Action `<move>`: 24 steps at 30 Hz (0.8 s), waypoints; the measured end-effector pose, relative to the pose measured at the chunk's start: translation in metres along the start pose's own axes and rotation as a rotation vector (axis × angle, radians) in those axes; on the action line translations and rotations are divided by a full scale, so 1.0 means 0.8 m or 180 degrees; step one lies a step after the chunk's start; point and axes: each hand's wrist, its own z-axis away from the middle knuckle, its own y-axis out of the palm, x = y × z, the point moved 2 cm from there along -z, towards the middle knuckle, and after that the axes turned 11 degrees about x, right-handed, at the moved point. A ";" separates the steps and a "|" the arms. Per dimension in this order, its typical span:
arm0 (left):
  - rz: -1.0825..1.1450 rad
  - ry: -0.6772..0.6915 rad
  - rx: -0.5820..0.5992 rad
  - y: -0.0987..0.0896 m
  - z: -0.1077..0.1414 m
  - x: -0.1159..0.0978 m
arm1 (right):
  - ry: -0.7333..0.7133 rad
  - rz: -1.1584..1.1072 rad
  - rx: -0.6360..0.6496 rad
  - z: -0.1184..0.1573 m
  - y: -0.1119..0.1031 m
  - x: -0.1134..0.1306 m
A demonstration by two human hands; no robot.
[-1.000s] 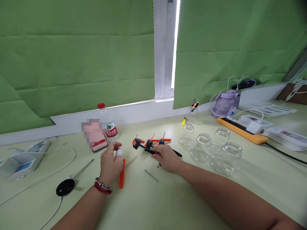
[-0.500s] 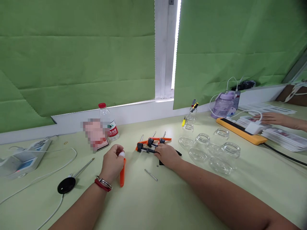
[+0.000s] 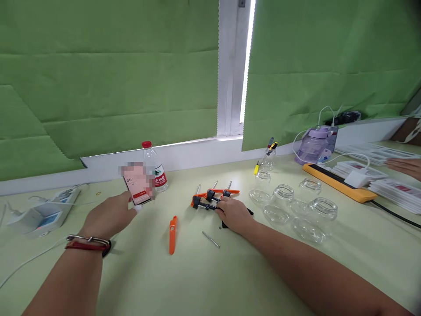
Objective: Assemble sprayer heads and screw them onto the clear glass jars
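Note:
My left hand (image 3: 110, 215) reaches to the lower left edge of a phone (image 3: 138, 188) propped by the bottle. Its thumb and fingers are apart, and a white covering shows at one fingertip. Whether it touches the phone is unclear. My right hand (image 3: 234, 214) is closed over the near right end of a black bar (image 3: 208, 206) in a group of parts with orange levers (image 3: 223, 191) and upright metal bolts. A loose orange lever (image 3: 173, 235) lies between my hands. A metal pin (image 3: 211, 239) and a tiny nut (image 3: 220, 228) rest close to my right hand.
Behind the phone stands a red-capped water bottle (image 3: 159, 173). Several clear glass jars (image 3: 276, 210) stand right of my right hand, one behind holding screwdrivers (image 3: 271, 147). An orange power strip (image 3: 338, 184), purple jug (image 3: 312, 145) and another person's hand (image 3: 404, 166) are further right. A white power strip (image 3: 52, 215) lies left.
My left hand has moved left and away from the loose orange lever to the phone, its fingers opening. My right hand stays on the black bar. The other person's hand has shifted right.

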 end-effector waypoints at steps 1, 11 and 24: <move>-0.0098 -0.0089 0.0080 0.000 -0.003 0.011 | -0.0010 0.0007 -0.0032 0.001 0.000 0.001; -0.0390 0.0152 0.0755 0.046 -0.019 0.017 | -0.0122 -0.0007 -0.0153 0.011 -0.004 0.006; -0.0350 0.0071 0.0631 0.040 -0.030 0.054 | -0.0214 -0.0019 -0.0116 0.014 -0.002 0.007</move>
